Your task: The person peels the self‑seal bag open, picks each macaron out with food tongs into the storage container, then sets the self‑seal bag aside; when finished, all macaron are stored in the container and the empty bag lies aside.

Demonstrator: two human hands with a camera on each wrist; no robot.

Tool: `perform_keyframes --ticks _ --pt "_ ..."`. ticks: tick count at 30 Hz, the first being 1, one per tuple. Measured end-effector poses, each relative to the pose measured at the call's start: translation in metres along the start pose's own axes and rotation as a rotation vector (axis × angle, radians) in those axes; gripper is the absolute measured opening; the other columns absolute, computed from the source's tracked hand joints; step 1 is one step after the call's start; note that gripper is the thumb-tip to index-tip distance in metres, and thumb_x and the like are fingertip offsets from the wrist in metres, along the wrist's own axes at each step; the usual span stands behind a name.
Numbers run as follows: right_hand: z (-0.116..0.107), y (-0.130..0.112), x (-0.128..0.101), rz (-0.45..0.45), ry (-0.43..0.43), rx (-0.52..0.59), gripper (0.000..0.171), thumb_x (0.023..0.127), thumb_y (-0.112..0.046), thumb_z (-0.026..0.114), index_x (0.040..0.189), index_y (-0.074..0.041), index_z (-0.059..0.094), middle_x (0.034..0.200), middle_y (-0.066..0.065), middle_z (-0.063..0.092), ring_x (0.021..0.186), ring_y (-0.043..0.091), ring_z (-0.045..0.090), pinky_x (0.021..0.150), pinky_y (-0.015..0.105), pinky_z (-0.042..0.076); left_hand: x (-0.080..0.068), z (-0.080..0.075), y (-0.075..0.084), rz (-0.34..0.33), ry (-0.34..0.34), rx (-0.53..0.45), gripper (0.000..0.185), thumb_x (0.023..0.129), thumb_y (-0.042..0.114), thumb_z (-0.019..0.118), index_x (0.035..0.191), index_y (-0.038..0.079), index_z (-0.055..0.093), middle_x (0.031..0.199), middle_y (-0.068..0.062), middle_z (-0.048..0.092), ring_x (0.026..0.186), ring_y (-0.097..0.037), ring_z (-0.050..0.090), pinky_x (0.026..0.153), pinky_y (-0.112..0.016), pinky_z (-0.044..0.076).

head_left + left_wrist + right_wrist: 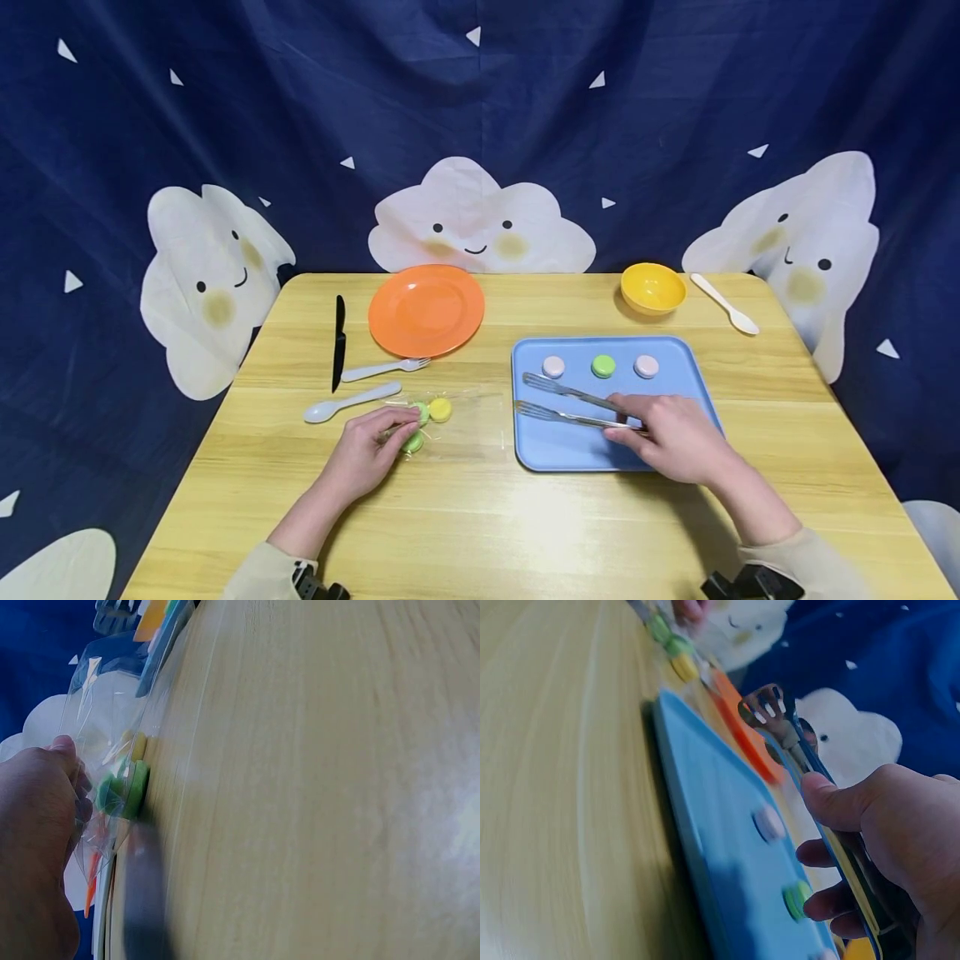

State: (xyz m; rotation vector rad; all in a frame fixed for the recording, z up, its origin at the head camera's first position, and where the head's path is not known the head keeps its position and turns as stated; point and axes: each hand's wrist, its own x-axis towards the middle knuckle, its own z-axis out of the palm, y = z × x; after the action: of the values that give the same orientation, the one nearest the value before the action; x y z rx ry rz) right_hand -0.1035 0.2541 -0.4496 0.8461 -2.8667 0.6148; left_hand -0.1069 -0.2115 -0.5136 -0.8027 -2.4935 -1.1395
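Observation:
My left hand (367, 446) pinches a clear plastic bag (105, 697) lying on the table left of the tray. Inside the bag show two green macarons (413, 442) and a yellow macaron (440, 409). With my right hand (678, 437) I grip metal tongs (577, 396), their slotted ends spread apart and pointing left over the blue tray (540, 457). Along the tray's far side sit a pale pink macaron (553, 367), a green macaron (603, 366) and another pale pink macaron (647, 367) in a row.
Behind the bag lie a white spoon (337, 408), a white fork (378, 369), a black knife (339, 346) and an orange plate (426, 310). A yellow bowl (653, 288) and a cream spoon (726, 304) stand beyond the tray at the table's far edge.

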Motion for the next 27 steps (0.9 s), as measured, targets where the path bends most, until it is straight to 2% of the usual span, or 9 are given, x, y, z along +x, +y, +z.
perform_keyframes --ticks 4,8,12,16,21,27 --pt "0.012 -0.013 0.013 -0.056 -0.037 -0.026 0.033 0.097 -0.038 0.079 0.121 -0.015 0.078 0.095 -0.011 0.075 0.072 0.008 0.066 0.059 0.035 0.053 -0.001 -0.002 0.000 -0.010 0.002 0.009 0.017 0.096 0.005 0.079 0.113 0.006 0.079 0.119 -0.002 0.077 0.114 -0.026 0.073 0.108 -0.022 0.050" --pt "0.025 -0.024 0.025 -0.107 -0.074 -0.049 0.032 0.098 -0.039 0.077 0.120 -0.016 0.079 0.101 -0.008 0.078 0.086 0.016 0.075 0.068 0.043 0.060 -0.001 -0.002 -0.001 -0.008 0.010 0.006 0.017 0.095 0.004 0.079 0.112 0.006 0.078 0.119 -0.003 0.077 0.113 -0.027 0.073 0.108 -0.022 0.050" --pt "0.037 -0.035 0.037 -0.142 -0.096 -0.063 0.027 0.098 -0.041 0.077 0.115 -0.019 0.078 0.088 -0.014 0.072 0.076 0.012 0.070 0.065 0.040 0.059 -0.001 -0.002 -0.001 -0.001 0.005 -0.012 0.016 0.096 0.003 0.079 0.112 0.006 0.078 0.119 -0.002 0.077 0.114 -0.026 0.073 0.108 -0.023 0.050" --pt "0.047 -0.046 0.048 -0.169 -0.095 -0.073 0.024 0.097 -0.041 0.078 0.109 -0.021 0.075 0.078 -0.019 0.060 0.062 0.006 0.056 0.055 0.034 0.051 -0.001 -0.001 0.000 -0.007 0.001 -0.021 0.016 0.096 0.004 0.078 0.112 0.007 0.078 0.120 -0.002 0.077 0.115 -0.026 0.073 0.109 -0.025 0.050" --pt "0.055 -0.055 0.058 -0.186 -0.080 -0.081 0.030 0.097 -0.042 0.078 0.115 -0.018 0.075 0.078 -0.017 0.058 0.056 0.004 0.046 0.050 0.030 0.044 -0.002 -0.002 0.000 -0.012 0.000 -0.016 0.017 0.097 0.004 0.078 0.113 0.007 0.078 0.120 -0.001 0.077 0.116 -0.026 0.072 0.109 -0.025 0.050" --pt "0.060 -0.061 0.068 -0.184 -0.062 -0.096 0.039 0.097 -0.044 0.077 0.122 -0.014 0.074 0.085 -0.009 0.065 0.057 0.008 0.049 0.050 0.035 0.047 -0.001 -0.003 0.000 -0.005 0.008 -0.008 0.017 0.097 0.004 0.078 0.113 0.006 0.078 0.120 -0.003 0.077 0.115 -0.028 0.072 0.109 -0.025 0.050"
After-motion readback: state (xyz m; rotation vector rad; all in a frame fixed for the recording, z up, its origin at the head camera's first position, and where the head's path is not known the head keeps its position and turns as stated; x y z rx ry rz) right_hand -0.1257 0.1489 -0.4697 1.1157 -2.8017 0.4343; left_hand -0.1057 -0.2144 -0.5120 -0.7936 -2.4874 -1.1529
